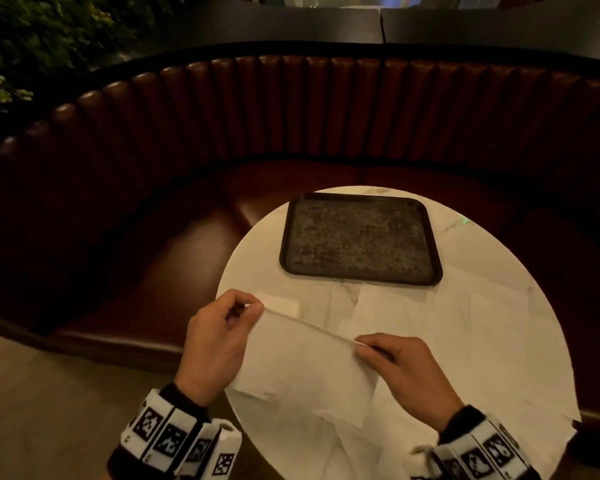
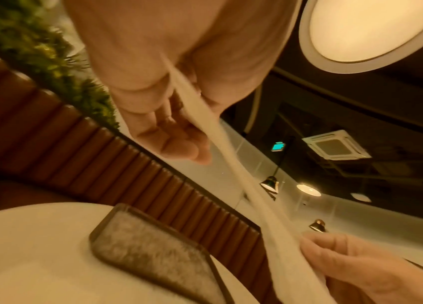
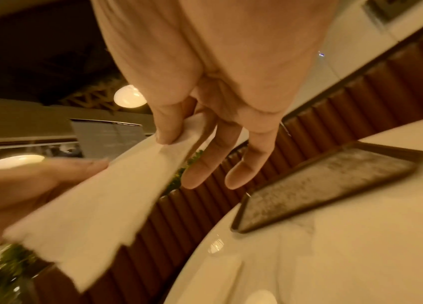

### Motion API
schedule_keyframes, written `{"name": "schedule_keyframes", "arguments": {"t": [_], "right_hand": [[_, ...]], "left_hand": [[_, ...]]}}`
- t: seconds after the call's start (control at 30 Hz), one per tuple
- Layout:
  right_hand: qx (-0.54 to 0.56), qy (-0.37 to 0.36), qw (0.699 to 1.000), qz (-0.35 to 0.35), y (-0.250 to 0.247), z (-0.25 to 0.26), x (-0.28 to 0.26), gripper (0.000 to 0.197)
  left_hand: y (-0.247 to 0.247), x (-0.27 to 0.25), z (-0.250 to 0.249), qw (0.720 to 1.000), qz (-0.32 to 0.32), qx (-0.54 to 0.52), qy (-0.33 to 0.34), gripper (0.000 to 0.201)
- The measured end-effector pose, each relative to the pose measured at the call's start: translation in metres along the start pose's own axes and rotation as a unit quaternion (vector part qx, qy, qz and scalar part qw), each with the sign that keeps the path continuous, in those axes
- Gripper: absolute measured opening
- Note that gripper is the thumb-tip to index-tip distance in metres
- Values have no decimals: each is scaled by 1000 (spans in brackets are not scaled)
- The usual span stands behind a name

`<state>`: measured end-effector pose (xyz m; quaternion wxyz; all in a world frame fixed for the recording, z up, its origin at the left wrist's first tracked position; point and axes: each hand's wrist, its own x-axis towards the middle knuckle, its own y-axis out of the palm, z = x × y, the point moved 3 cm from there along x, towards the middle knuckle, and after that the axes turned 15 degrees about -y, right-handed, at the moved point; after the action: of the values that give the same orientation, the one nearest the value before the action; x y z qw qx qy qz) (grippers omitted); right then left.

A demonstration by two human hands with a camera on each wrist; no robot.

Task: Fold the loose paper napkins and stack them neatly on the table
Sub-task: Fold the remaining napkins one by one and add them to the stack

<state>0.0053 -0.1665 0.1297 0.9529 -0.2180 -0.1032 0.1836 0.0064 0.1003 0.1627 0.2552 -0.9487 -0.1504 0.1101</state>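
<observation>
Here, both hands hold one paper napkin (image 1: pixel 302 362) up above the near edge of the round white counter (image 1: pixel 250 251). The left hand (image 1: pixel 219 341) has its grip pinched on the napkin's upper left corner, thumb against forefinger; the right hand (image 1: pixel 406 372) pinches the upper right corner, its other fingers (image 3: pixel 205 164) hanging loose. The top edge is stretched taut between them and the sheet droops below. More loose napkins (image 1: pixel 413 306) lie flat on the counter beneath and beside it. Farther back sits a dark tray (image 1: pixel 433 271), with a curved brown booth seat (image 1: pixel 291 109) behind.
</observation>
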Motion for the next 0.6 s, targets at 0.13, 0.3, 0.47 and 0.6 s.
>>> {"name": "schedule_keyframes", "arguments": {"t": [0.13, 0.3, 0.47, 0.6], "right_hand": [[40, 48, 998, -29, -4, -27, 19, 13], [-32, 36, 998, 31, 25, -53, 109, 19], [-129, 1, 975, 178, 89, -76, 203, 16], [-208, -13, 940, 271, 142, -91, 235, 17]], "left_hand": [[15, 2, 55, 990, 16, -73, -119, 8], [31, -4, 114, 976, -19, -57, -210, 11], [45, -5, 164, 965, -47, 7, -257, 15], [54, 1, 190, 953, -42, 51, -295, 19]]}}
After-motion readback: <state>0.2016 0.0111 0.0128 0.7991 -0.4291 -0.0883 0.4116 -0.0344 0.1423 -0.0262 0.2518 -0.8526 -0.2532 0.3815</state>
